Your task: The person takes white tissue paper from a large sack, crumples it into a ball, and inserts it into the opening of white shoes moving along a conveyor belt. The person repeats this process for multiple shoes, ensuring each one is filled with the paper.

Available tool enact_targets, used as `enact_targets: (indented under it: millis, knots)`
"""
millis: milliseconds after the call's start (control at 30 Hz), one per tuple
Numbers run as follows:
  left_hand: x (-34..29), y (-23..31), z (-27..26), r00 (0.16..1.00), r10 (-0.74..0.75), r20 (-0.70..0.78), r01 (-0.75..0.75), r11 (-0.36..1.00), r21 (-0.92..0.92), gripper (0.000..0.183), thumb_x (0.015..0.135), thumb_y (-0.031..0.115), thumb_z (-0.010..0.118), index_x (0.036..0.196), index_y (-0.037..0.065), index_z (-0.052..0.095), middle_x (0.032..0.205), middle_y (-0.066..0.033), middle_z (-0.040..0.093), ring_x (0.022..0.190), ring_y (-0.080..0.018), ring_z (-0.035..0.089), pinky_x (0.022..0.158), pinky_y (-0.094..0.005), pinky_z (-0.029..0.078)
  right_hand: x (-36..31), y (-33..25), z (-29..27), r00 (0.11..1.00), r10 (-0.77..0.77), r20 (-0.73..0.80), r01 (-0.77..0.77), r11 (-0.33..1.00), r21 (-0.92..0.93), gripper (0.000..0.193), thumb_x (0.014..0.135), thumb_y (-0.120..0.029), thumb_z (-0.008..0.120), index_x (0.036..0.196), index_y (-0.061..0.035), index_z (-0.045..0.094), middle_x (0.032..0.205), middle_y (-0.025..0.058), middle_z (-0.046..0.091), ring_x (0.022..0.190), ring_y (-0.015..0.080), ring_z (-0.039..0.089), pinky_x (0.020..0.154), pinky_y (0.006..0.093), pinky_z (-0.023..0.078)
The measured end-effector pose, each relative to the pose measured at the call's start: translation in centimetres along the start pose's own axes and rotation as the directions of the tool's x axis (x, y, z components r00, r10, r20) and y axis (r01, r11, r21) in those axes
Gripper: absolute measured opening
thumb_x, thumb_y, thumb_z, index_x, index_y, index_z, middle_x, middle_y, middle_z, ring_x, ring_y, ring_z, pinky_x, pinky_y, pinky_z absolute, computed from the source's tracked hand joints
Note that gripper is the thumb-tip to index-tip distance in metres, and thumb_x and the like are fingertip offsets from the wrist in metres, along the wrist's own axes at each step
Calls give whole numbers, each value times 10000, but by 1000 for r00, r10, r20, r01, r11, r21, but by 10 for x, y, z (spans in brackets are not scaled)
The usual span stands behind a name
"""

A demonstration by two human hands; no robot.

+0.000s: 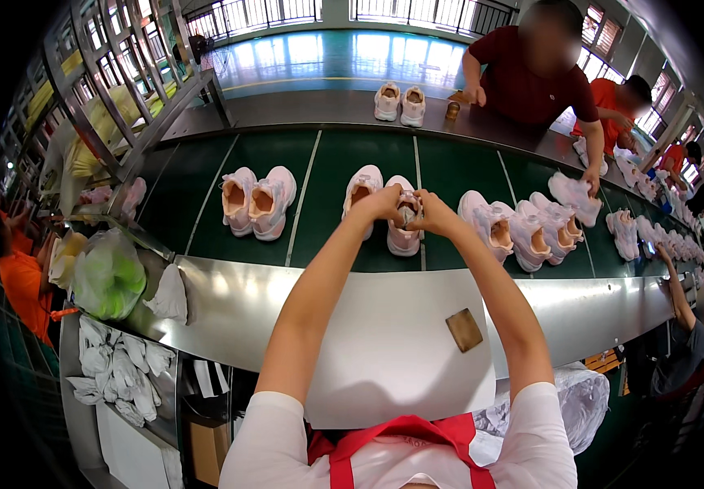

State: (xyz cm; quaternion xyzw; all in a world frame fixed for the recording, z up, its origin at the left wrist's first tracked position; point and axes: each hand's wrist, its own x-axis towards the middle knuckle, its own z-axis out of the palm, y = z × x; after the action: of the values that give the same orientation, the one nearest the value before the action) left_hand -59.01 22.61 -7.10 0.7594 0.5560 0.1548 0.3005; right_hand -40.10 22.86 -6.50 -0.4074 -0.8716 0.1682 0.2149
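Note:
Both my arms reach forward over a green belt (326, 213) to one pale pink-and-white sneaker (403, 242) of a pair. My left hand (384, 204) is closed on the left side of its opening. On the other side, my right hand (435, 215) grips the same shoe, thumb and fingers bent at the collar. Something whitish shows inside the opening between my hands; I cannot make out what it is. The mate sneaker (360, 189) stands directly left of it, partly behind my left wrist.
More sneakers (264, 201) stand left on the belt, others (531, 236) to the right. A brown block (464, 330) lies on a white sheet (392, 342) before me. Crumpled white paper (119, 367) fills a left tray. Across the belt, a co-worker (523, 77) handles a shoe (576, 198).

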Motion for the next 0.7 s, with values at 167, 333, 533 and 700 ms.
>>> enact_targets:
  millis: [167, 333, 533, 700]
  knots:
    - [-3, 11, 42, 831, 34, -556, 28, 994, 102, 367, 625, 25, 687, 937, 13, 496, 956, -180, 563, 945, -389, 548, 785, -448, 462, 17, 0, 33, 982, 177, -69, -185, 971, -154, 455, 641, -137, 738, 991, -55, 460, 974, 178, 545, 901, 380, 597, 748, 464, 496]
    - [6, 6, 55, 730, 118, -673, 0, 985, 174, 287, 674, -57, 605, 927, 31, 499, 973, -162, 557, 940, -368, 541, 757, -451, 460, 18, 17, 59, 968, 220, -120, -239, 955, -177, 436, 647, -56, 700, 999, -100, 446, 966, 158, 558, 903, 362, 605, 727, 477, 492]
    - [20, 9, 58, 734, 99, -672, 37, 982, 185, 316, 672, -69, 573, 955, 37, 480, 998, -164, 523, 956, -377, 523, 777, -452, 453, 25, 16, 50, 941, 287, -177, -309, 945, -110, 404, 693, -61, 657, 1022, -123, 432, 991, 160, 566, 874, 390, 608, 706, 483, 482]
    - [17, 11, 55, 770, 58, -635, 85, 977, 193, 308, 676, -53, 602, 946, 42, 489, 982, -156, 543, 971, -380, 532, 798, -443, 455, -29, 0, 5, 982, 167, -92, -165, 986, 31, 582, 727, -158, 699, 1247, -126, 441, 1088, 161, 542, 907, 353, 597, 750, 441, 485]
